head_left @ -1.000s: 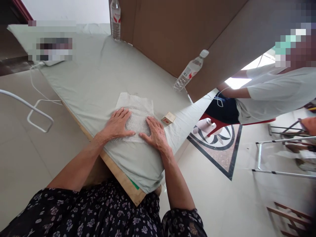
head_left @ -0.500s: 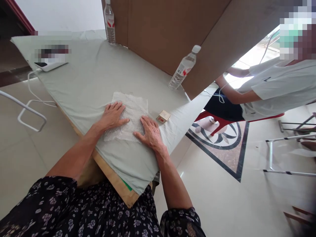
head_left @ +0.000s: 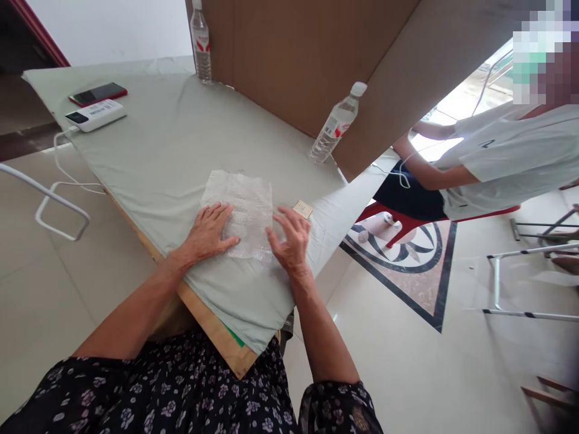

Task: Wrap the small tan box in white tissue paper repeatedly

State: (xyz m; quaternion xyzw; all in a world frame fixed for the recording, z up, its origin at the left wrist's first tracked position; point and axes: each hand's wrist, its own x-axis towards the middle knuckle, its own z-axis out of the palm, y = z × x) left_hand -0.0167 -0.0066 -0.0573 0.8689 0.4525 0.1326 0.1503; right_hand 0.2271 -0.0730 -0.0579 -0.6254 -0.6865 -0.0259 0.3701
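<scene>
Bubble-wrap sheet (head_left: 248, 208): translucent, pebbly, squarish (left fingers (head_left: 216, 217) spread over edge).

Left hand (head_left: 205, 234): palm down over the lower left edge of the bubble-wrap sheet (head_left: 248, 208), fingers stretched, thumb apart.
Left forearm (head_left: 136, 304): slanting in from below left of the sheet.
Right hand (head_left: 292, 242): at the sheet's right edge, fingers loosely bent; contact cannot be told.
Right forearm (head_left: 323, 325): slanting in from below right of the sheet.

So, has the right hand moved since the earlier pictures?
Yes: judged against the small box, the right hand has shifted rightward, closer to it, now hiding part of it.
</scene>
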